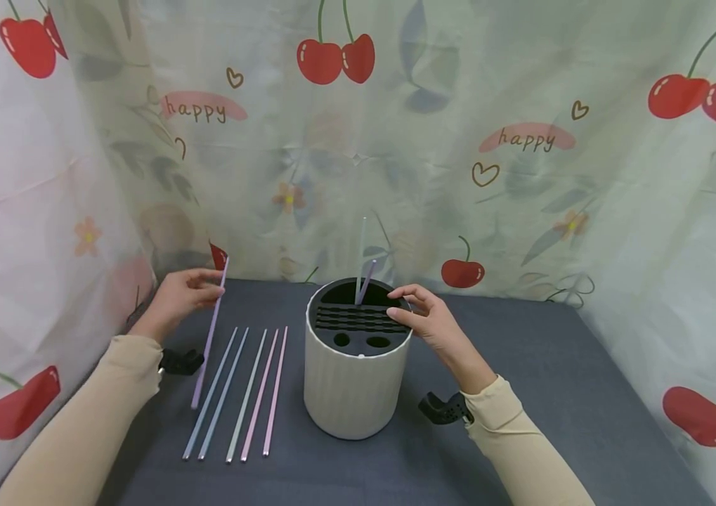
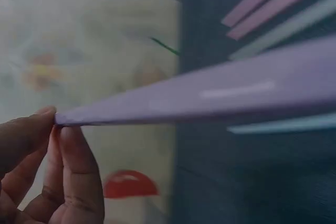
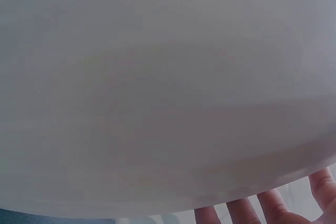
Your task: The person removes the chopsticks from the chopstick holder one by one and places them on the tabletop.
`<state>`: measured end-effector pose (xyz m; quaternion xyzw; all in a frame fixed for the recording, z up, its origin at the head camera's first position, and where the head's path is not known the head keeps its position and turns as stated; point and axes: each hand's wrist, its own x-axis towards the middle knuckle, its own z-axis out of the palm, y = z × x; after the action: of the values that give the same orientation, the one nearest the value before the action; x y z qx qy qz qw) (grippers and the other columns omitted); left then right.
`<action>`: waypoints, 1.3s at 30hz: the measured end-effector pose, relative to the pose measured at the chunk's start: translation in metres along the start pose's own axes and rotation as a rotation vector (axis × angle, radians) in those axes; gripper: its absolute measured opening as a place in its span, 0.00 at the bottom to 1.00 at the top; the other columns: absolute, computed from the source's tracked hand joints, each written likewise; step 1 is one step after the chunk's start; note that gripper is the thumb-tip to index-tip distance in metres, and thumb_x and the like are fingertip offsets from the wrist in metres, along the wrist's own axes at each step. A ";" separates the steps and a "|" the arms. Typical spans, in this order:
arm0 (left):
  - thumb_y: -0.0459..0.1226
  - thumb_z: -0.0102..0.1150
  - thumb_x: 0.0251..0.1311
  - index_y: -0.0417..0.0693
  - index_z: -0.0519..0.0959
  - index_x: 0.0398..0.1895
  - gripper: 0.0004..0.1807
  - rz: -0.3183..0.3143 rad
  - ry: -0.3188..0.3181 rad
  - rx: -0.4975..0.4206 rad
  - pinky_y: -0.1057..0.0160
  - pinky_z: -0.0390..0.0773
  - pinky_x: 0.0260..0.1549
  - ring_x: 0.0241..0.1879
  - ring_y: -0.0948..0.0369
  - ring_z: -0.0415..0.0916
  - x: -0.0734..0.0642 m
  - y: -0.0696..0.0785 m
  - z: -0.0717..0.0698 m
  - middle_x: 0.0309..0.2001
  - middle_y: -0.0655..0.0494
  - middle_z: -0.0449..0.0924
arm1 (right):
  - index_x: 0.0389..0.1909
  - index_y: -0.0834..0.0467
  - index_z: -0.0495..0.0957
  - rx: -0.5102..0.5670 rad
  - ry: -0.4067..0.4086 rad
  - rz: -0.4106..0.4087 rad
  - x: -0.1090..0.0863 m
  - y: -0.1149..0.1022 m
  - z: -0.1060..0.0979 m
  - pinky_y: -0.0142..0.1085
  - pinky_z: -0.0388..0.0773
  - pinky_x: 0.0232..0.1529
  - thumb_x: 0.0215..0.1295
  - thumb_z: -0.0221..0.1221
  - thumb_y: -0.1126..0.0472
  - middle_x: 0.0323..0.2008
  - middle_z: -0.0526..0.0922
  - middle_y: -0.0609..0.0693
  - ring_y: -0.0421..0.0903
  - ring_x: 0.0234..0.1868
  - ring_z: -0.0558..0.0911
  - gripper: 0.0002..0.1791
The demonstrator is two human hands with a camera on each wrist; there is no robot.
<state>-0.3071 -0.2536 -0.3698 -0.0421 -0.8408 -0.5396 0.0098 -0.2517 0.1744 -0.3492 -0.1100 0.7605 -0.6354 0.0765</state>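
Where the table (image 1: 522, 386) runs toward its near edge, left of the middle, a loose row is formed by two blue sticks (image 1: 211, 393), a pale green stick (image 1: 247, 393) and two pink sticks (image 1: 261, 393). Just beside this row, toward the left edge, a purple stick (image 1: 210, 334) is pinched near its far end between thumb and fingers by the left grip (image 1: 179, 299); whether its near end is touching the table cannot be told. At the middle, a ribbed white holder (image 1: 351, 393) is touched at its right rim by the right grip (image 1: 440, 327), whose fingers are relaxed. Two upright sticks (image 1: 362, 246) are held in its rear compartment. Beyond the far edge, a printed curtain (image 1: 395, 190) is hung.

For a clean lift, the pinch should probably be kept light but firm, the low end raised clear of the nearest blue stick, and the holder steadied without being pushed.
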 end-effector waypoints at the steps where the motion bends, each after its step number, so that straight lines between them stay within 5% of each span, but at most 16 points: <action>1: 0.36 0.59 0.65 0.33 0.69 0.64 0.26 -0.041 -0.021 0.050 0.62 0.84 0.42 0.37 0.65 0.81 -0.001 -0.010 0.002 0.43 0.45 0.82 | 0.53 0.55 0.73 0.000 0.000 0.000 0.000 0.000 0.000 0.60 0.65 0.65 0.66 0.61 0.55 0.74 0.55 0.55 0.55 0.75 0.53 0.17; 5: 0.34 0.59 0.65 0.31 0.70 0.62 0.25 -0.157 -0.076 0.126 0.59 0.84 0.41 0.38 0.59 0.81 -0.005 -0.046 0.008 0.51 0.33 0.77 | 0.53 0.54 0.73 0.001 0.000 -0.003 0.000 0.000 0.000 0.59 0.66 0.64 0.66 0.61 0.55 0.74 0.55 0.55 0.55 0.75 0.54 0.16; 13: 0.27 0.60 0.60 0.26 0.72 0.56 0.21 -0.290 -0.109 0.113 0.64 0.84 0.29 0.28 0.63 0.78 -0.012 -0.082 0.016 0.40 0.41 0.79 | 0.53 0.54 0.73 0.000 0.000 0.002 0.001 0.001 0.001 0.60 0.65 0.65 0.66 0.61 0.55 0.73 0.56 0.54 0.54 0.75 0.53 0.17; 39: 0.26 0.65 0.56 0.32 0.74 0.54 0.22 -0.440 -0.082 0.171 0.65 0.84 0.28 0.26 0.61 0.79 -0.004 -0.085 0.026 0.50 0.32 0.69 | 0.52 0.54 0.73 0.001 0.002 0.000 0.001 0.002 -0.001 0.60 0.65 0.65 0.66 0.61 0.55 0.73 0.56 0.55 0.55 0.74 0.55 0.16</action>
<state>-0.3090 -0.2656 -0.4581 0.1213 -0.8721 -0.4533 -0.1386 -0.2535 0.1750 -0.3511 -0.1090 0.7602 -0.6359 0.0758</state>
